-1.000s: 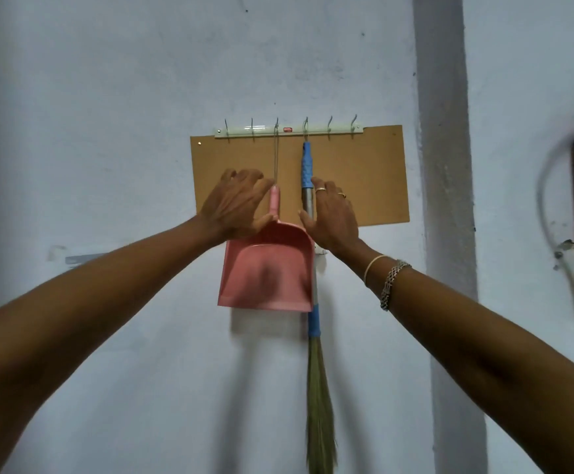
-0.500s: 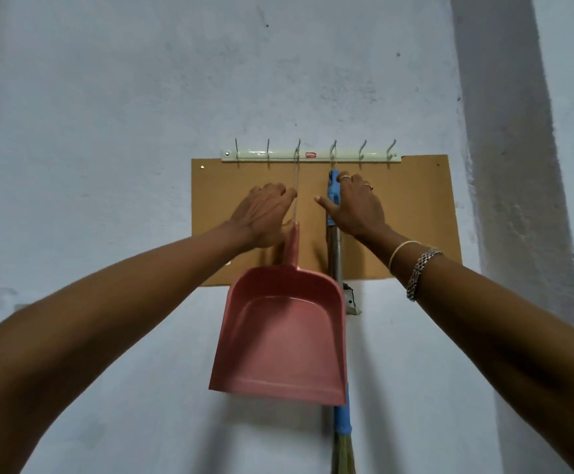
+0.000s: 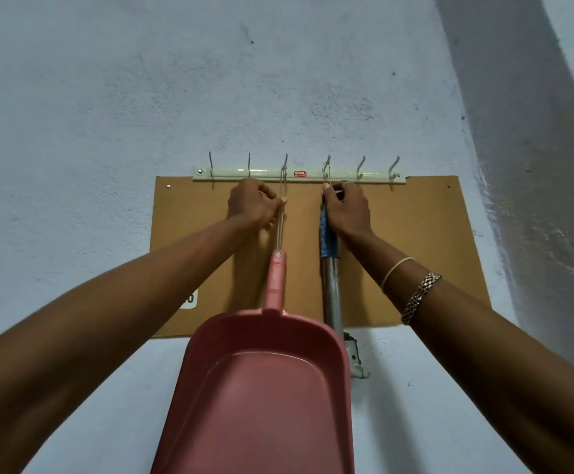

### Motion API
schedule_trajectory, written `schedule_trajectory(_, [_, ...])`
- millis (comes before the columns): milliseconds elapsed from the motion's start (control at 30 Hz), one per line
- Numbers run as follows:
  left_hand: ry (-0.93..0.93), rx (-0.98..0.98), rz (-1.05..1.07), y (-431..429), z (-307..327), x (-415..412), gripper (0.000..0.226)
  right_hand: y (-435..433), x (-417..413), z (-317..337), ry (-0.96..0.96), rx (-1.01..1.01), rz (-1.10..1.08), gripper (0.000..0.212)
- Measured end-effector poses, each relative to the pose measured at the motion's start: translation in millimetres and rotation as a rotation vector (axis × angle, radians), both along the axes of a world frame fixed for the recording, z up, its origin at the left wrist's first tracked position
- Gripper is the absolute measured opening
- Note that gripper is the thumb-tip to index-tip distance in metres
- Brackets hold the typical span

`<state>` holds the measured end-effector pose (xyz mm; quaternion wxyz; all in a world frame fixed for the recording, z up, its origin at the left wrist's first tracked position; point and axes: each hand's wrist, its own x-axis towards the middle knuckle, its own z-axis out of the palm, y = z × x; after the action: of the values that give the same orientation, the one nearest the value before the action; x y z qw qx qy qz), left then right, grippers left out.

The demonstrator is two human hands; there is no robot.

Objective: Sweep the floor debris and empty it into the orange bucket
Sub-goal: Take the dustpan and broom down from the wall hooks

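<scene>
A pink dustpan point(image 3: 261, 388) hangs by a thin string loop point(image 3: 281, 220) from a hook on a white hook rail point(image 3: 299, 174). My left hand point(image 3: 253, 203) pinches that string just below the rail. To its right hangs a broom; I see its blue grip and metal handle point(image 3: 330, 268), while its bristles are out of view. My right hand point(image 3: 347, 206) pinches the broom's hanging loop at the top of the handle, right under its hook. No orange bucket and no floor debris are in view.
The rail is screwed to a brown board point(image 3: 415, 241) on a pale blue wall point(image 3: 107, 97). A grey pillar or shadow band point(image 3: 535, 165) runs down the right side. A small white bracket point(image 3: 355, 360) sits behind the broom handle.
Both hands have climbed from the dustpan and broom handles to the hanging loops under the hooks. The view has moved closer to the wall.
</scene>
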<state>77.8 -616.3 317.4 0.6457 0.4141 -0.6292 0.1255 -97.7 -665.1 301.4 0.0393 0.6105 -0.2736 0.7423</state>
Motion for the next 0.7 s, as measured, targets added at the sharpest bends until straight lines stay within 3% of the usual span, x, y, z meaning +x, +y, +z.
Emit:
schedule_trajectory(233, [0.054,-0.053,-0.02,0,26,-12,0.013,2,5,22,-0.097,0.071,0.063,0.015])
schedule_trajectory(433, [0.09,-0.187,0.09,2,35,-16,0.011,8,7,34,-0.194,-0.066,0.129,0.016])
schedule_trajectory(700, [0.14,-0.229,-0.05,0,51,9,0.014,6,6,46,-0.18,-0.102,0.143,0.016])
